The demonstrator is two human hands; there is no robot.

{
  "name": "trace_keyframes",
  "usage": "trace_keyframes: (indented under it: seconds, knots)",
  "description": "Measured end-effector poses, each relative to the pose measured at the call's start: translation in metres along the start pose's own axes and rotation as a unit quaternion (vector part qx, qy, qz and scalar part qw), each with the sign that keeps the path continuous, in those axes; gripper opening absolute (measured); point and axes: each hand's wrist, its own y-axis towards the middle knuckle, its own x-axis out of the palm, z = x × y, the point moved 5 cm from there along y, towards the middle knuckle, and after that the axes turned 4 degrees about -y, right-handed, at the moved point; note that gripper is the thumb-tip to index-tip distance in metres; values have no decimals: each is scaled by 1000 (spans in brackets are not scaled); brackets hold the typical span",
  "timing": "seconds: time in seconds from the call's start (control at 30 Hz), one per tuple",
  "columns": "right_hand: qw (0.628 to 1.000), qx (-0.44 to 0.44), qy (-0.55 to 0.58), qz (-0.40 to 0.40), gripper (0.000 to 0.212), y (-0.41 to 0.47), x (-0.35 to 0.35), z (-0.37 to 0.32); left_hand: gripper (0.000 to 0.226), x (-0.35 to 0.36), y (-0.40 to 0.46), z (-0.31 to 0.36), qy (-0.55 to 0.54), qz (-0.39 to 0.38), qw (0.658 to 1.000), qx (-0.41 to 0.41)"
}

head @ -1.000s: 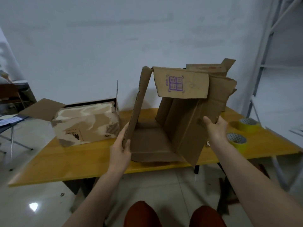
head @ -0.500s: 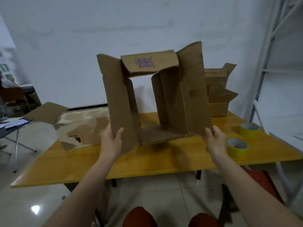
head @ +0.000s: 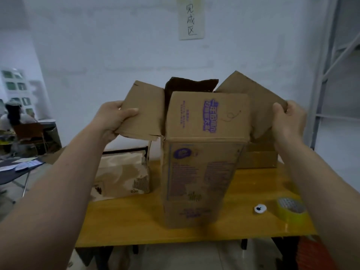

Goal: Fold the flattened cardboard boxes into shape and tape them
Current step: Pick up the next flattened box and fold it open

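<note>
- Left hand (head: 115, 118), in the head view, pinches the left top flap (head: 143, 112) of the cardboard box (head: 200, 172): thumb on the near face, fingers curled behind its outer edge, at about 9 o'clock from the box top.
- Right hand (head: 287, 121) grips the right top flap (head: 251, 94) the same way, fingers wrapped over its far corner, at about 3 o'clock.
- Both flaps are splayed outward and upward. The near flap (head: 207, 115), with purple print, is already folded flat over the opening, and the dark rear flap (head: 190, 85) stands upright at 12 o'clock.
- The box stands upright on the yellow table (head: 136, 221), squared into shape, its printed front panel facing the camera.
- My reading of progress: the body is formed and one minor flap is down; the rear flap and both side flaps are left to fold, and no tape shows on this end. Whether the underside is sealed cannot be told.
- A yellow tape roll (head: 291, 210) lies at 4 o'clock from the box near the table's edge, untouched, with a small white cap (head: 260, 208) just beside it.
- Another box with torn facing (head: 120, 176) sits at 8 o'clock, and a plain carton (head: 259, 154) is partly hidden behind at 2 o'clock; whether either is taped is unclear.
- A paper sign (head: 191, 17) hangs on the wall at 12 o'clock.
</note>
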Motion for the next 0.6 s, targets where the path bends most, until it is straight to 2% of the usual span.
trace_keyframes:
  seconds: [0.1, 0.23, 0.33, 0.47, 0.53, 0.6]
  knots:
    - [999, 40, 25, -6, 19, 8, 15, 11, 41, -2, 11, -27, -20, 5, 999, -46]
    - [995, 60, 80, 7, 31, 23, 47, 20, 41, -10, 38, -56, -46, 6, 994, -99]
    - [988, 84, 126, 16, 28, 38, 78, 32, 49, -11, 68, -77, -41, 15, 990, -131]
    - [954, 214, 209, 18, 19, 50, 109, 82, 59, -8, 95, -117, -52, 21, 982, -182]
    - [932, 276, 234, 0, 15, 46, 123, 104, 53, -8, 102, -132, -3, 16, 980, -197]
    - [918, 324, 231, 9, 13, 40, 131, 123, 47, -3, 108, -142, 145, -13, 970, -192]
